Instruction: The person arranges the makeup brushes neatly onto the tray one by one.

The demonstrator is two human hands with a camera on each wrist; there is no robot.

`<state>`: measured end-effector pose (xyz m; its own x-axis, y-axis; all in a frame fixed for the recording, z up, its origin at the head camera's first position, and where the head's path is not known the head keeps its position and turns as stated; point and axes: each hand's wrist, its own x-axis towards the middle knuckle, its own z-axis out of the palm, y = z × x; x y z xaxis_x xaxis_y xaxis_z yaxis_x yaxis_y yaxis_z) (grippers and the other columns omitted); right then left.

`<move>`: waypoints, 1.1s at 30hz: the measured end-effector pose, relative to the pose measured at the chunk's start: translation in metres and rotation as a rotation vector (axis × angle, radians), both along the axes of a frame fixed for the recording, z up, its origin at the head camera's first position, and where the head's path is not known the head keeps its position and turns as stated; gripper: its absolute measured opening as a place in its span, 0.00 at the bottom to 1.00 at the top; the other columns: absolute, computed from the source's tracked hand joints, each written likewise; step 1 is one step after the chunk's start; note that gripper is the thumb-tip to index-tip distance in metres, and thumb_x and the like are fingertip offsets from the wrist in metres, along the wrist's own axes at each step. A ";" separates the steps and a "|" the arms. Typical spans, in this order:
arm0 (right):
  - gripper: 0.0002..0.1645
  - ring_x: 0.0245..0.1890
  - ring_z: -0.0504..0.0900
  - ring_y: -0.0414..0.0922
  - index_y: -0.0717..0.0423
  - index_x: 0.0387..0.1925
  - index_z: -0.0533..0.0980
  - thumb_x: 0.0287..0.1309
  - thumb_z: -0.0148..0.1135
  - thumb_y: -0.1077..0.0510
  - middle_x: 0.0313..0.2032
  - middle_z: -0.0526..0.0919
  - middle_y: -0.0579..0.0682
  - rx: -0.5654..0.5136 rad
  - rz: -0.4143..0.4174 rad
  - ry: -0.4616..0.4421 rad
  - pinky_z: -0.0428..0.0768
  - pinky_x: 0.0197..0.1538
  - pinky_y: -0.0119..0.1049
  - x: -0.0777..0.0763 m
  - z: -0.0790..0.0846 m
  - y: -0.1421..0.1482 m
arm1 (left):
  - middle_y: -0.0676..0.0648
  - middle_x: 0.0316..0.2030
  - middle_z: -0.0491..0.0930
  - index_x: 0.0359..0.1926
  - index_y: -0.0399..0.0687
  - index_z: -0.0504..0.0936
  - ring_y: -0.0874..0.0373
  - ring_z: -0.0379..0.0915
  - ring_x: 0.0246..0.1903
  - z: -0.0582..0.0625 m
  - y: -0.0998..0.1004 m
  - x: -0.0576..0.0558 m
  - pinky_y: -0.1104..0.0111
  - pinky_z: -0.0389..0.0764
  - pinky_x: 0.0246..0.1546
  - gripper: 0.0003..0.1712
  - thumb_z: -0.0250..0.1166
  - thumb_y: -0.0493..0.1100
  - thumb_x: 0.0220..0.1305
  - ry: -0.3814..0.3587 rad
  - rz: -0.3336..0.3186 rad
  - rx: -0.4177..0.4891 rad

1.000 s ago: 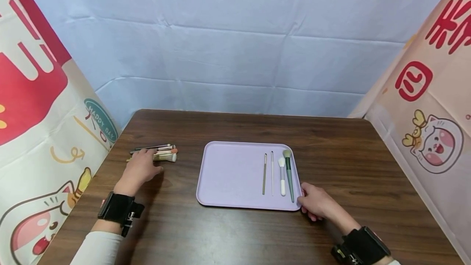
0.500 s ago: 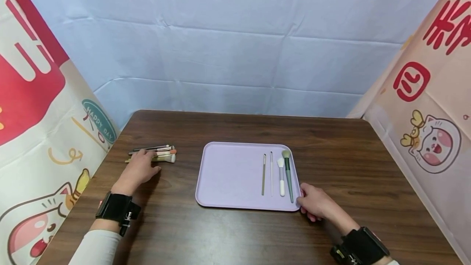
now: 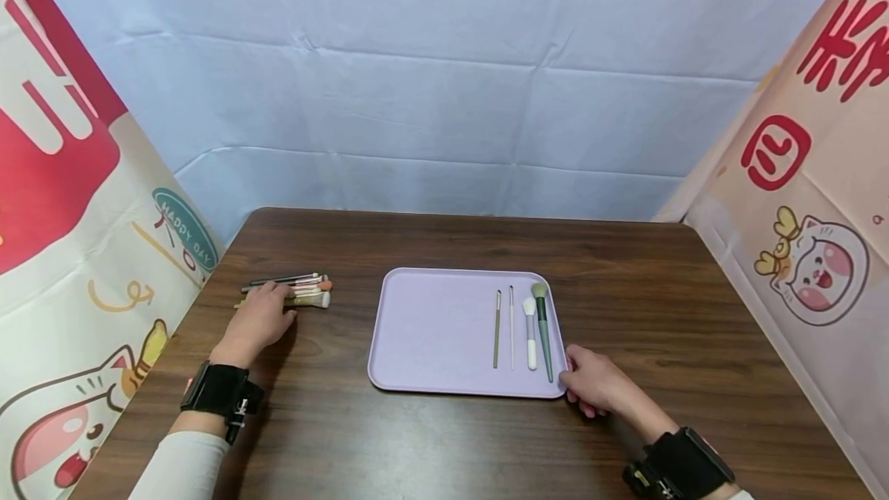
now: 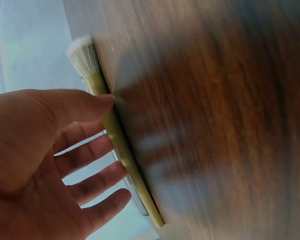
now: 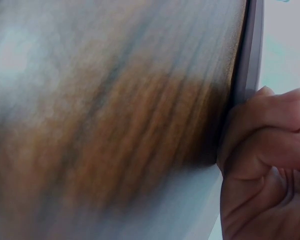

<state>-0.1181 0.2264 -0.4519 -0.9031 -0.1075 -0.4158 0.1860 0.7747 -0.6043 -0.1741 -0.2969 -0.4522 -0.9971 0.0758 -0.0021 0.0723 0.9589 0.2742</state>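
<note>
At the left, my left hand [image 3: 255, 322] reaches over a pile of makeup brushes [image 3: 305, 281]. In the left wrist view its thumb lies on an olive-handled makeup brush [image 4: 124, 145] with pale bristles, just below the brush head, and the fingertips meet the handle from the other side. My right hand [image 3: 592, 380] grips the near right corner of a lilac tray [image 3: 430, 330]; its curled fingers show at the tray edge [image 5: 250, 55] in the right wrist view. On the tray's right side stand in a row a thin olive brush [image 3: 496, 330], a slim white brush [image 3: 512, 334], a white-and-grey brush [image 3: 531, 338] and a green brush [image 3: 545, 330].
Everything lies on a dark wood table [image 3: 430, 446]. A pale blue cloth [image 3: 430, 99] hangs behind its far edge. Printed cloths with cartoon figures flank it, one on the left [image 3: 62, 284] and one on the right [image 3: 812, 253].
The left thumb has drawn in toward the brushes. My right hand keeps its hold on the tray corner, and the tray and its brushes stay put.
</note>
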 end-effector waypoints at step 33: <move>0.05 0.09 0.72 0.42 0.56 0.31 0.68 0.62 0.54 0.64 0.19 0.77 0.52 0.003 0.001 -0.005 0.67 0.14 0.31 0.000 0.002 0.000 | 0.45 0.34 0.79 0.38 0.46 0.81 0.52 0.73 0.32 0.015 0.003 -0.003 0.56 0.75 0.30 0.06 0.71 0.35 0.62 -0.005 -0.075 -0.033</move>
<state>-0.1177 0.2262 -0.4503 -0.9008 -0.1071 -0.4209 0.1884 0.7768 -0.6010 -0.1770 -0.2937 -0.4371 -0.9887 0.1497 -0.0110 0.1426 0.9594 0.2436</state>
